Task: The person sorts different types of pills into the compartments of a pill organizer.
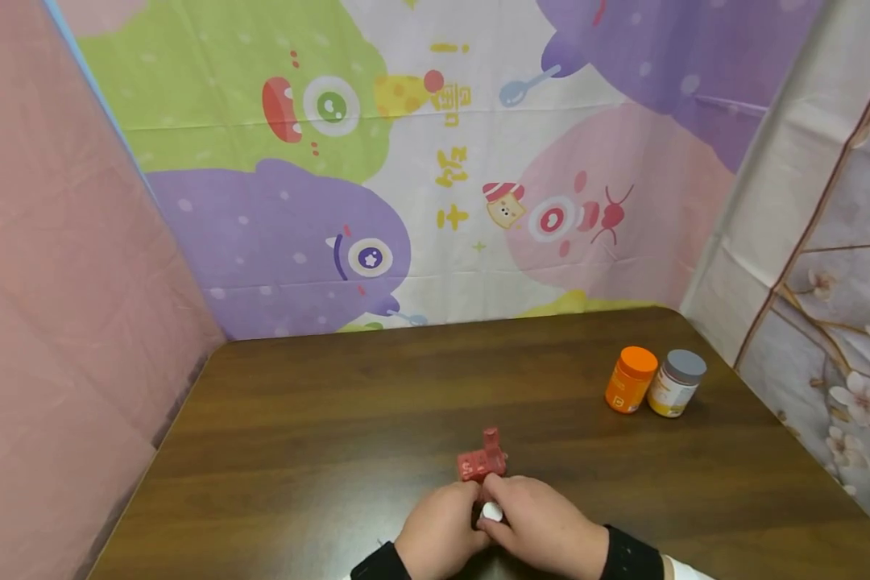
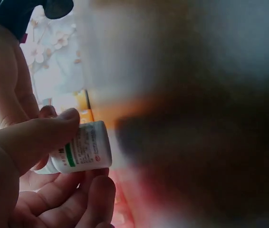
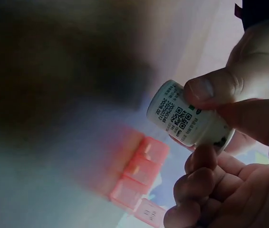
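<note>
A small white pill bottle with a printed label (image 3: 175, 114) is between my two hands, lying on its side in both wrist views. My left hand (image 1: 438, 528) grips the bottle's body, its thumb (image 2: 61, 126) pressed along the label. At the cap end, the right hand (image 1: 547, 524) has its thumb and curled fingers round the bottle; the cap is largely hidden. Just beyond my hands on the table is a translucent red pill organizer (image 1: 482, 464), one lid (image 1: 490, 439) standing up. Small pale bits show inside some of its compartments in the right wrist view.
An orange jar (image 1: 631, 380) and a white jar with a grey lid (image 1: 676, 383) stand side by side at the back right of the brown wooden table (image 1: 319, 411). A cartoon-printed cloth (image 1: 449, 266) hangs behind it, with pink and floral cloths at the sides.
</note>
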The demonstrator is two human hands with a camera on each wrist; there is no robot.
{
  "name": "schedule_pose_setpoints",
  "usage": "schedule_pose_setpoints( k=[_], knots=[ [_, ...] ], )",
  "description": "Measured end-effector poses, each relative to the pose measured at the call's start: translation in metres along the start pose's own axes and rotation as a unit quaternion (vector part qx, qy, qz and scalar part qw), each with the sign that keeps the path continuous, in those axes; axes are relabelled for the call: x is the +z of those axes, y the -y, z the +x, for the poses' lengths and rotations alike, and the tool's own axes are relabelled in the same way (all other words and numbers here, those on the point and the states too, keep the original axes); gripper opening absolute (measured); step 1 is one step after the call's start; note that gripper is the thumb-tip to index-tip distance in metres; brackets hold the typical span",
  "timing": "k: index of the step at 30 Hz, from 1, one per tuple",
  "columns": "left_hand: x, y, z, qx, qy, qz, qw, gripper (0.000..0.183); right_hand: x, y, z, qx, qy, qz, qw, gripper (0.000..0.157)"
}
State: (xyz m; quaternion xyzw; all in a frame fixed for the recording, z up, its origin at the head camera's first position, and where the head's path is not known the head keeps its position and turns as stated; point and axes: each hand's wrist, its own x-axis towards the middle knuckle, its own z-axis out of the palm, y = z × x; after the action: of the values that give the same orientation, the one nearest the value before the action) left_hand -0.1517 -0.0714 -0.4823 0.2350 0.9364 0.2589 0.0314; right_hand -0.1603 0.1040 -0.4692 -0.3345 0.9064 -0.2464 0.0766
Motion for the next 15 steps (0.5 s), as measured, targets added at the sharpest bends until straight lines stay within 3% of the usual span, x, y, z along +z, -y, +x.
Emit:
schedule_pose_setpoints(
  k=[8,15],
  knots=[
    [0.003,-0.0016,0.0049,0.022,0.003,0.007,0.9997,0.023,0.0019,-0.0061,-0.0029,-0.021,0.014,0.005,1.0,0.014],
    [0.0044,0.0035,0.0105,0.024,0.024,-0.03,0.999,0.023,0.001,-0.0103,-0.0058,-0.029,0.013,0.017,0.999,0.025]
  ],
)
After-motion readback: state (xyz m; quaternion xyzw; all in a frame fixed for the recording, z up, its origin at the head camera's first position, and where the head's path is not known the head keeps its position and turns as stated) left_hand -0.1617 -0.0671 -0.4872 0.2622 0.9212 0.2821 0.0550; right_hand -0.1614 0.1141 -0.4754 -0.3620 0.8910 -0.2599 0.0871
